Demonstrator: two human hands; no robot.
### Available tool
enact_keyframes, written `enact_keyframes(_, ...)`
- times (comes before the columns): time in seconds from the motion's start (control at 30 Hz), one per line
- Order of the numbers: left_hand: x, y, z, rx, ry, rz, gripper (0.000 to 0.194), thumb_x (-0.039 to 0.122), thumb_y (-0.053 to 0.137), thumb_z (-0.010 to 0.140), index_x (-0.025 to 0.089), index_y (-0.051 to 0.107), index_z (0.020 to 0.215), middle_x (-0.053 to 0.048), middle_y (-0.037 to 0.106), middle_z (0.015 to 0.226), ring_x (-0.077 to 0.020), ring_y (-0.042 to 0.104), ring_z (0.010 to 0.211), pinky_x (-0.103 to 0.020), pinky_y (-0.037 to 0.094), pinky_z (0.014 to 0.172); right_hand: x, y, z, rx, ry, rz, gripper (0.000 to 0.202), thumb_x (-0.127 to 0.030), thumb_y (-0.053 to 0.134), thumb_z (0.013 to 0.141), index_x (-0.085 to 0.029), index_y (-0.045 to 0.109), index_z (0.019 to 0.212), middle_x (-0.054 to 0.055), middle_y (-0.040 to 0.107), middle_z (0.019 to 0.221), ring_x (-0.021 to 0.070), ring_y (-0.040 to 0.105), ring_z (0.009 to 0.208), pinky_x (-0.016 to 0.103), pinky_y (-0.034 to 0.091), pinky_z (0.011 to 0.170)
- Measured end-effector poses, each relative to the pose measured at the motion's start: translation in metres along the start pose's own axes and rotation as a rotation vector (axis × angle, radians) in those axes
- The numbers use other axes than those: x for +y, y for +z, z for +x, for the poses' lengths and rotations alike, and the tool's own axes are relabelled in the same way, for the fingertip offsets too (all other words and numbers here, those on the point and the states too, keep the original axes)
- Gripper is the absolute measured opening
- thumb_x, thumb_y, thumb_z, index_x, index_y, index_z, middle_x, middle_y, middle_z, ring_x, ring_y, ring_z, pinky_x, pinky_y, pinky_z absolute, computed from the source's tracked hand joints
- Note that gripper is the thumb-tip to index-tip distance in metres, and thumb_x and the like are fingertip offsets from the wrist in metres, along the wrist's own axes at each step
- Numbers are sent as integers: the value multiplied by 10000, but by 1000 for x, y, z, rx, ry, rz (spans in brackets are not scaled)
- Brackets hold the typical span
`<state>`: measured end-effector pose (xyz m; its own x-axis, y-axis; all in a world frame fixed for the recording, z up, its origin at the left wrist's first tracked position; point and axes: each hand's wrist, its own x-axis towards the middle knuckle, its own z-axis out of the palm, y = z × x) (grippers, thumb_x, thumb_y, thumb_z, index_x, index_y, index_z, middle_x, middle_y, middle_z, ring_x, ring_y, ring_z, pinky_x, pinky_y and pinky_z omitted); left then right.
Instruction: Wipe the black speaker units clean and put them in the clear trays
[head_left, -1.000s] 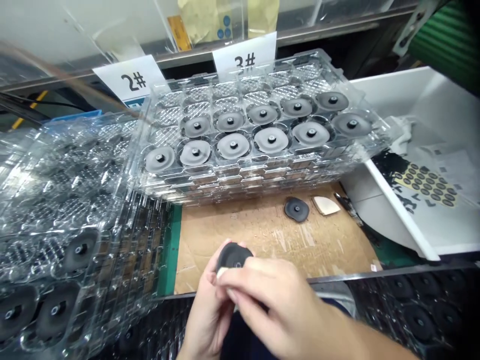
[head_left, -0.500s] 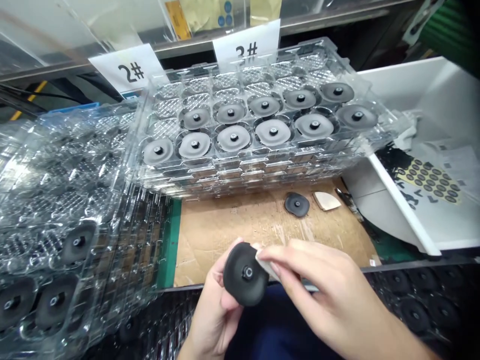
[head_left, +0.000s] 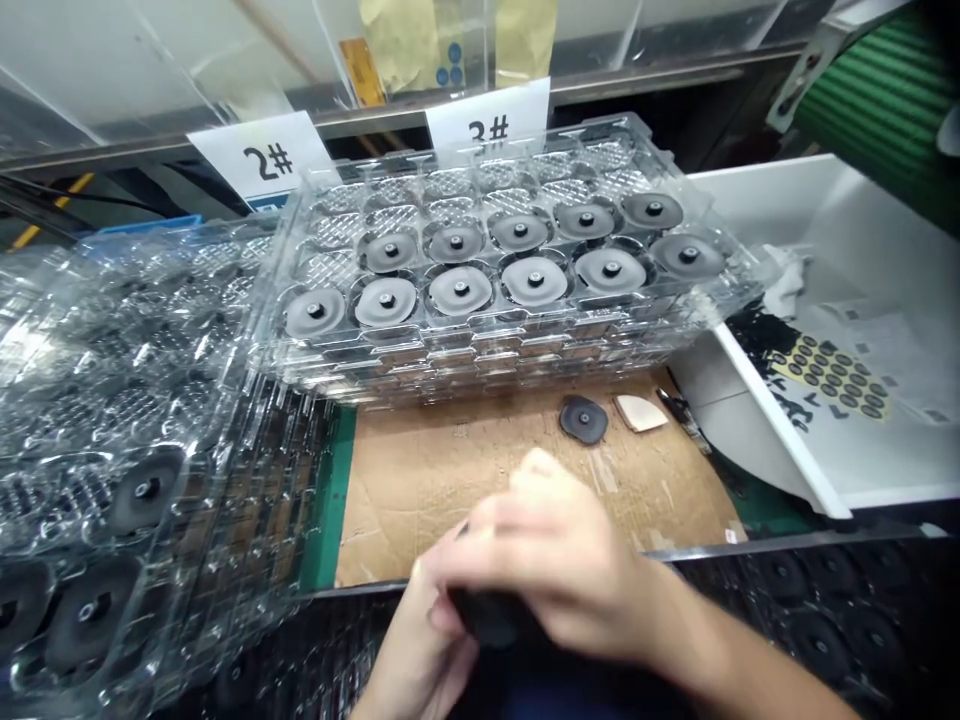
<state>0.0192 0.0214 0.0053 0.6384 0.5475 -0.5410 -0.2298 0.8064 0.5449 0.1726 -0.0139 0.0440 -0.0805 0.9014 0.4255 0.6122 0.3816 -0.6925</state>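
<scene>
Black rubber disc [head_left: 487, 615] is low at centre, mostly hidden, held between both hands over front edge of the cardboard sheet [head_left: 450, 470]. Right hand [head_left: 555, 575] covers it from above, fingers curled & pressed on it; left hand [head_left: 420, 640] grips from below. Beyond: loose disc [head_left: 583, 419], clear tray [head_left: 480, 330] w/ grey discs.

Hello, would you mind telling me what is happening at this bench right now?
A person holds a black round disc part low in front of them, left hand underneath and right hand closed over the top, blurred. Ahead, the clear blister tray on top of a stack holds two rows of grey discs. One loose black disc lies on the cardboard sheet beside a pale wedge-shaped piece.
</scene>
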Motion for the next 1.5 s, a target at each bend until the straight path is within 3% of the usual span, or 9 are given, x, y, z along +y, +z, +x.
enact_keyframes(0.13, 3, -3, 2, -5, -63, -98, 529, 406, 729, 593, 223, 637, 1081, -75, 680, 1053, -254, 613, 998, -343, 442, 928, 44, 9, -26, 92, 510, -48, 229, -224, 452, 900, -231, 618, 1057, 26, 665, 942, 171, 582, 862, 325, 396, 787)
enact_keyframes(0.27, 4, -14, 5, -108, -127, -260, 414, 422, 647, 675, 244, 661, 1049, -69, 668, 1111, -245, 605, 1035, -314, 434, 951, 60, 35, -72, 40, 657, 5, 245, -213, 422, 906, -204, 613, 1058, 60, 656, 1019, 192, 603, 926, 318, 465, 786)
enact_keyframes(0.5, 0, -18, 13, -224, -125, -349, 318, 342, 507, 812, 211, 662, 1056, -97, 637, 1171, -256, 529, 1141, -304, 415, 979, 41, 75, -113, -80, 712, 109, 196, -196, 512, 845, -222, 656, 975, 42, 689, 869, 186, 644, 789, 306, 510, 717)
enact_keyframes(0.87, 1, -11, 8, -128, -125, -288, 321, 350, 607, 742, 244, 669, 1039, -58, 675, 1106, -270, 568, 1091, -338, 448, 953, 17, 9, -48, 316, 627, 33, 213, -247, 493, 886, -242, 592, 1075, 13, 644, 1065, 152, 597, 927, 241, 470, 777)
enact_keyframes(0.97, -3, -11, 6, -67, -47, -228, 438, 336, 692, 666, 275, 627, 1095, -45, 673, 1112, -223, 593, 1056, -320, 470, 922, -1, 10, -31, 229, 441, -23, 254, -184, 473, 888, -230, 577, 1115, 23, 657, 1021, 169, 598, 907, 286, 447, 813)
enact_keyframes(1.1, -3, -19, 0, 29, 32, -139, 483, 334, 701, 667, 275, 596, 1135, -60, 648, 1157, -200, 587, 1060, -274, 484, 880, -11, 3, -29, -70, 500, 136, 197, -171, 491, 874, -240, 641, 982, -14, 677, 885, 141, 616, 790, 246, 457, 742)
enact_keyframes(1.2, 2, -24, -5, 44, 61, -133, 521, 397, 730, 593, 321, 616, 1096, -16, 652, 1154, -228, 599, 1046, -289, 480, 894, -4, -4, -38, -195, 585, 411, 159, -184, 543, 850, -264, 666, 911, -59, 685, 848, 100, 623, 751, 171, 458, 682)
enact_keyframes(1.33, 8, -22, -9, 7, 90, -136, 443, 360, 725, 626, 366, 628, 1058, 37, 676, 1110, -215, 621, 1011, -266, 489, 881, 24, 17, -52, 97, 781, 378, 197, -272, 499, 872, -224, 640, 1001, 7, 675, 992, 159, 618, 899, 224, 479, 735)
enact_keyframes(1.5, 8, -16, -7, -75, 93, -149, 507, 418, 730, 589, 352, 619, 1079, 14, 678, 1110, -242, 628, 993, -301, 499, 872, 67, 66, -62, 136, 793, 256, 207, -224, 513, 818, -202, 662, 961, 48, 639, 902, 182, 597, 776, 303, 477, 699)
